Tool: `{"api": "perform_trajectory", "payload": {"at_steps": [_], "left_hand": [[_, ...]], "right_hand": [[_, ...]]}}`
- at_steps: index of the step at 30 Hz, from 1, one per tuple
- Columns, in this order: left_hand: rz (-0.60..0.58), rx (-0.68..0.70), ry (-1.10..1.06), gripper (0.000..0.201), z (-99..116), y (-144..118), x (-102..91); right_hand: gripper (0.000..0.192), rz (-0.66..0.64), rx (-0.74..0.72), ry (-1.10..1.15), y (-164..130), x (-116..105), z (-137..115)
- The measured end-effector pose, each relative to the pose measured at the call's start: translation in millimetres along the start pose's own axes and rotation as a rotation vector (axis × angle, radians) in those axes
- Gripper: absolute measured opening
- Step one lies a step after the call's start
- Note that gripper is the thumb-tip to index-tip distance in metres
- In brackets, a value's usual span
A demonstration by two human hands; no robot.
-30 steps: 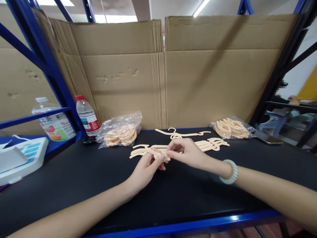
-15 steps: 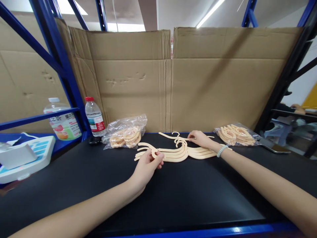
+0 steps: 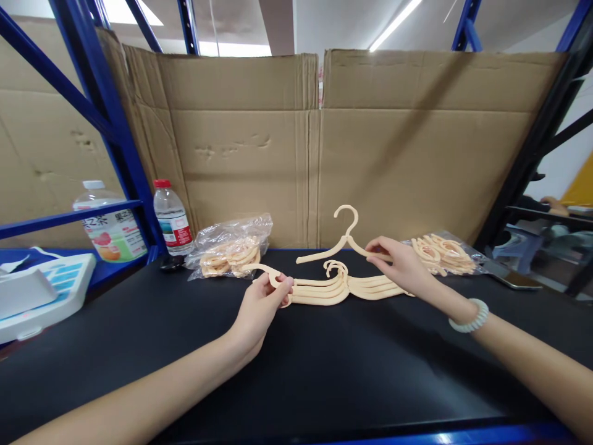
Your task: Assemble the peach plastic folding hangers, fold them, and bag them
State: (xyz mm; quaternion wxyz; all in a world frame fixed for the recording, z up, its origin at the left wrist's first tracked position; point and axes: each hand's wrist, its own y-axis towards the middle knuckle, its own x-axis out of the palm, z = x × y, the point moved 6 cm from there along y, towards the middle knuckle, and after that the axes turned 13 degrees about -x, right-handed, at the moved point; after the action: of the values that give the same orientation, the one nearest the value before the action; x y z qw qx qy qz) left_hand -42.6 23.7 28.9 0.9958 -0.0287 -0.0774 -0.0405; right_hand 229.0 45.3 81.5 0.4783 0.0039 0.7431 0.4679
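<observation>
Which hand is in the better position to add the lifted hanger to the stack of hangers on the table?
Probably the right hand: it already holds the lifted hanger just above the stack of hangers. The left hand grips the stack's left end, so it is occupied.

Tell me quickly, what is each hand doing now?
Left hand: fingers closed on the end of the hanger stack.
Right hand: fingers closed on one lifted hanger.

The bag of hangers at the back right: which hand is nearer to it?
Right. The right hand holds a single hanger up just left of that bag of hangers. The left hand grips the far left end of the hanger stack.
</observation>
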Motion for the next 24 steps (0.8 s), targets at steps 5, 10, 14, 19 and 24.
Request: {"api": "perform_trajectory", "payload": {"at_steps": [5, 10, 14, 19, 24], "left_hand": [[0.022, 0.006, -0.032, 0.031, 8.3, 2.2, -1.7], [0.019, 0.012, -0.065, 0.03, 12.8, 3.8, -2.4], [-0.074, -0.034, -0.099, 0.028, 6.3, 6.6, 0.5], [-0.152, -0.113, -0.201, 0.018, -1.1, 8.2, 3.7], [-0.152, -0.179, -0.247, 0.01, -1.8, 6.5, 6.6]], "right_hand": [[0.019, 0.052, -0.068, 0.04, -15.0, 0.2, -18.4], [0.018, 0.04, -0.13, 0.109, -23.5, 4.6, -25.7], [0.015, 0.048, -0.159, 0.135, -25.4, 2.7, -30.4], [0.014, 0.11, -0.194, 0.142, -26.5, -1.9, -34.2], [0.013, 0.128, -0.216, 0.162, -28.4, -2.3, -35.2]]}}
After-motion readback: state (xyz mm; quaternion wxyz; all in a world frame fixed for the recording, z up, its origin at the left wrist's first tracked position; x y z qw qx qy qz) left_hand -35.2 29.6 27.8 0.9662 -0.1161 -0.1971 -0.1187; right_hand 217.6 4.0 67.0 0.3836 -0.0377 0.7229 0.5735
